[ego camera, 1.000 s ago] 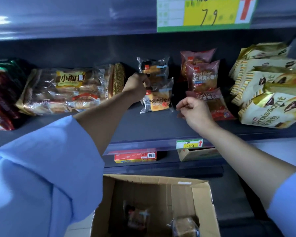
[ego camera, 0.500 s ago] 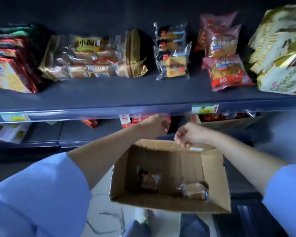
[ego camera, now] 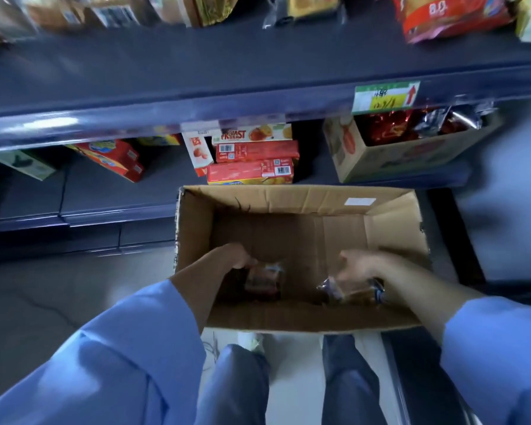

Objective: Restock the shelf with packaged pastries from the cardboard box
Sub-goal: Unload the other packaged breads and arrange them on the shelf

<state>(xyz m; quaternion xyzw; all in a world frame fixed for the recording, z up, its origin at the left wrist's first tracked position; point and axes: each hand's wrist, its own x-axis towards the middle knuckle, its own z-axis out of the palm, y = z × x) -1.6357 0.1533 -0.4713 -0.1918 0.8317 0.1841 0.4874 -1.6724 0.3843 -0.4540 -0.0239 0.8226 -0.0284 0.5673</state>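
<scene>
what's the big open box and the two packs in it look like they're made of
The open box looks like plain brown corrugated cardboard, matte, with fold creases and raw edges. The left pack and right pack look like clear glossy plastic film, since brown pastry shows through, though blur leaves this uncertain.

Both hands reach two wrapped pastries inside the cardboard box [ego camera: 304, 204].

Two hands, left [ego camera: 238, 256] and right [ego camera: 357, 266], and two wrapped pastries in one open cardboard box [ego camera: 301, 200]: one [ego camera: 262, 279] by the left, one [ego camera: 350, 291] under the right. Lower shelf: three stacked red boxes [ego camera: 256, 154], one second carton [ego camera: 408, 157]. One price tag [ego camera: 385, 98].
</scene>
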